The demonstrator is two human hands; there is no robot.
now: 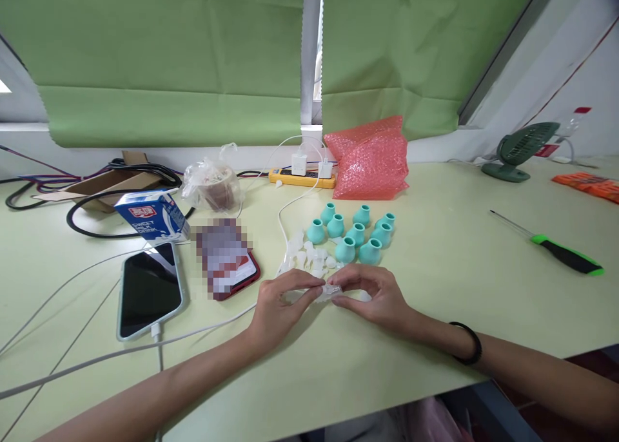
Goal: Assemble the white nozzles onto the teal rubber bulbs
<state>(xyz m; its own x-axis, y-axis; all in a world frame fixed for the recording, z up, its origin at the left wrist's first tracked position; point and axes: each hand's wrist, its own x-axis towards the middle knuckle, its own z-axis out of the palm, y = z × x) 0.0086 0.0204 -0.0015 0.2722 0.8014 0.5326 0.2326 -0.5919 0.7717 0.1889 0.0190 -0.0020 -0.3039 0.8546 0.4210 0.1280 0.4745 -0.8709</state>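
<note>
My left hand [285,303] and my right hand [374,297] meet just above the table, thumbs and fingertips pinching a small clear plastic piece [331,290] between them. Its exact kind is too small to make out. Right behind my fingers lies a loose pile of translucent white plastic parts [309,256]. Beyond and to the right of that pile stand several teal bulb-shaped rubber pieces [345,250], their round open necks facing up. A black band [476,344] circles my right wrist.
On the left lie a phone with a charging cable [151,290], a red-cased phone [232,261] and a blue milk carton [152,215]. Behind are a power strip [302,178] and pink bubble wrap [370,162]. Rightward, a screwdriver [563,252] and a green fan [525,147]. A white cable crosses beside my left hand.
</note>
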